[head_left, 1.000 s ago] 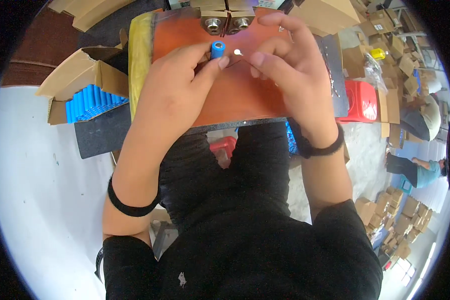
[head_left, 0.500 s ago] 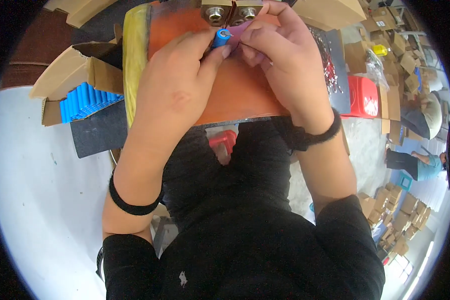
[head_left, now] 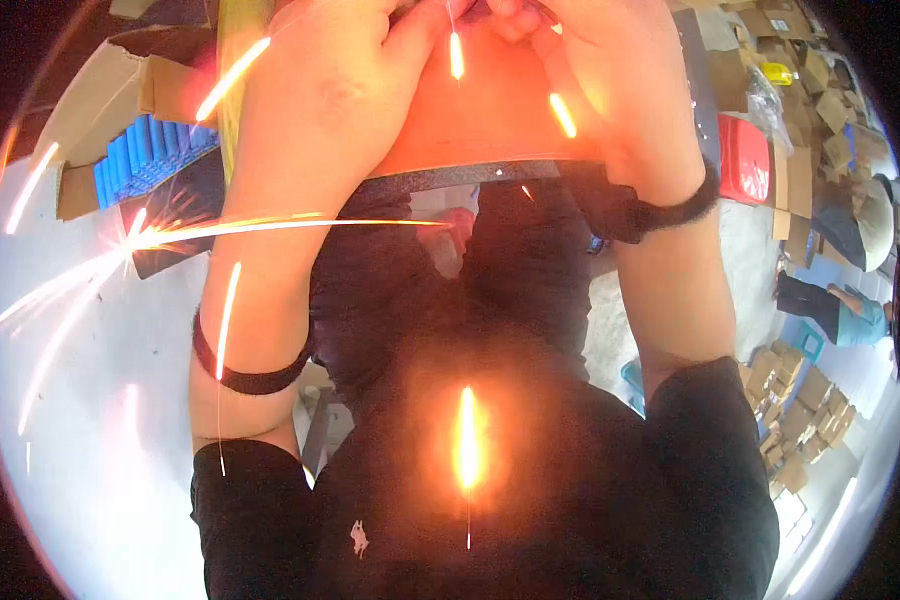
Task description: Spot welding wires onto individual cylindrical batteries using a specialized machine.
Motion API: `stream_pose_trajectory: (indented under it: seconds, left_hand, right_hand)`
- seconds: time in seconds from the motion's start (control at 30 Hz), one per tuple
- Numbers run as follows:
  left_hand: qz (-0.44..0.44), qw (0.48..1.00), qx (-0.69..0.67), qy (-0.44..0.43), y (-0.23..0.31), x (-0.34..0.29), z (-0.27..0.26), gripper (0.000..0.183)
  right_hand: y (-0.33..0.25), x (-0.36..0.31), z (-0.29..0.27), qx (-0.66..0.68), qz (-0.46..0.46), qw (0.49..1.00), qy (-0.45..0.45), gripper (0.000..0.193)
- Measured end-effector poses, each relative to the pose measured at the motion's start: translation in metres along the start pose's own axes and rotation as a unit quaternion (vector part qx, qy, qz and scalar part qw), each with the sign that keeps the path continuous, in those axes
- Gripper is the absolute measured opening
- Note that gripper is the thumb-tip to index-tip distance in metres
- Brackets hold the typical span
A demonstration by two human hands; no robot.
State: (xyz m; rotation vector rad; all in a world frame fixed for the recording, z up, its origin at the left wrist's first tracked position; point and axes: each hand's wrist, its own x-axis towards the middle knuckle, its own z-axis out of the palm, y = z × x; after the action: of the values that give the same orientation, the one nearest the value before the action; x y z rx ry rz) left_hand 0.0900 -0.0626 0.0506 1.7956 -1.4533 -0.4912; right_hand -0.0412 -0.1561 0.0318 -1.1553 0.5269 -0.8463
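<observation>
Workshop or small factory floor, by look of it. Bright sparks (head_left: 135, 238) across view, orange surface (head_left: 470, 125), open carton (head_left: 75, 192) packed with blue cylinders (head_left: 150, 155). Right side: heaped cardboard boxes (head_left: 810, 412), two other people (head_left: 858, 322), tube light (head_left: 825, 535).

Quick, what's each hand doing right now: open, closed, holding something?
Left hand: partly cut off by the picture's top edge; grip cannot be told.
Right hand: curled, partly cut off too; cannot tell whether it holds anything.
</observation>
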Motion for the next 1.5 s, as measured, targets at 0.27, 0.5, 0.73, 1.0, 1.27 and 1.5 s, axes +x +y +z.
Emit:
stream_pose_trajectory:
  seconds: [0.27,0.5,0.73,1.0,1.27,1.5]
  left_hand:
    - [0.003,0.999,0.019,0.027,-0.035,-0.004,0.013,0.029]
    - [-0.008,0.999,0.042,0.029,-0.025,-0.005,0.013,0.027]
    - [-0.007,1.000,0.018,0.018,-0.002,-0.004,0.003,0.020]
    - [0.018,0.999,0.027,0.031,-0.009,-0.003,0.004,0.013]
    - [0.012,0.997,0.065,0.037,-0.033,-0.011,0.009,0.029]
    - [0.031,0.997,0.041,0.064,-0.032,-0.012,0.012,0.031]
  right_hand:
    - [0.000,-0.008,0.005,-0.005,0.002,1.000,-0.004,0.027]
    - [0.021,0.000,-0.014,0.065,-0.150,0.975,-0.151,0.027]
    - [0.018,-0.002,-0.006,0.077,-0.147,0.977,-0.134,0.029]
    - [0.002,-0.010,0.010,-0.043,-0.038,0.998,0.011,0.031]
    - [0.009,-0.013,0.012,-0.024,-0.036,0.999,0.005,0.028]
    - [0.030,0.000,-0.009,0.044,-0.210,0.964,-0.157,0.028]
